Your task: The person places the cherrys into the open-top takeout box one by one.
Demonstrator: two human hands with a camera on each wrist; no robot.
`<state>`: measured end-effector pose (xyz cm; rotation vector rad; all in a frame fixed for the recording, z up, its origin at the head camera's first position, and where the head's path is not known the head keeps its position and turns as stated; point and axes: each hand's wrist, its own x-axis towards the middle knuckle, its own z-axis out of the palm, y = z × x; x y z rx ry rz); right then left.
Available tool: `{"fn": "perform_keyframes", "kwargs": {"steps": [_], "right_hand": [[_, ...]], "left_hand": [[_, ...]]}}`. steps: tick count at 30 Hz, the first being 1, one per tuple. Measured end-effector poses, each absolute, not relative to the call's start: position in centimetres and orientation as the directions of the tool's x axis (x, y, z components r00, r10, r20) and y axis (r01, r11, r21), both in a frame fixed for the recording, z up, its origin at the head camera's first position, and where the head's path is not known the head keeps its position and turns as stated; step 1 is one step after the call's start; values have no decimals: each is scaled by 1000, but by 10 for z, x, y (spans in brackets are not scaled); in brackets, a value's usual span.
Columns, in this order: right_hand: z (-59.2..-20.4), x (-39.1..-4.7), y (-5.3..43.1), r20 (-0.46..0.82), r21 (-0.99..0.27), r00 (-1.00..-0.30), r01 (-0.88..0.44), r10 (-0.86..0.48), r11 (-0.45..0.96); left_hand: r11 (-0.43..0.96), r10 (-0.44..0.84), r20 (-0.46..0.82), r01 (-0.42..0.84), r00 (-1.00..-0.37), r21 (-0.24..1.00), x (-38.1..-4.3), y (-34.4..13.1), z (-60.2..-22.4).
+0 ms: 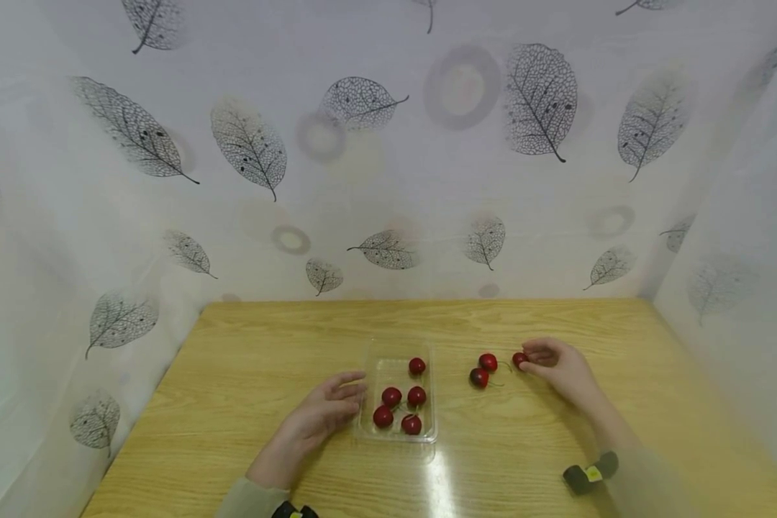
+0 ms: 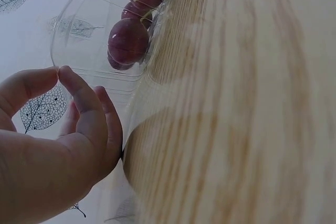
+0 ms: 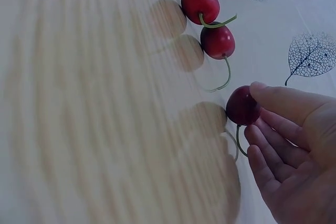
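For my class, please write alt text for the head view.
A person's right hand pinches a dark red cherry near two more cherries on a wooden table; the left hand holds the side of a clear tray containing five cherries. Leaf-patterned sheeting surrounds the table.

The table (image 1: pixel 505 453) is yellowish wood with a streaky grain and a glossy top that mirrors what lies on it. A clear plastic box (image 1: pixel 433 414) sits near the middle, a bright streak of light (image 1: pixel 439 480) shining in front. Right of the box lie a stemmed cherry (image 1: pixel 488 361) and, close before it, a second cherry (image 1: pixel 478 377). A third cherry (image 1: pixel 518 359), farther right and partly covered, seems to touch the wood.
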<state>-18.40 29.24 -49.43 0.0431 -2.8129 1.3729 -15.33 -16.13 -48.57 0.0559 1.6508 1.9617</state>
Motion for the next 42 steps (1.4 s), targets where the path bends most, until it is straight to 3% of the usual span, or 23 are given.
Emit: {"fn": "perform_keyframes", "kwargs": {"steps": [42], "right_hand": [[-491, -183, 289, 15, -765, -1000, -28, -25, 644]], "left_hand": [[-63, 436, -335, -399, -836, 915, -152, -160, -485]]}}
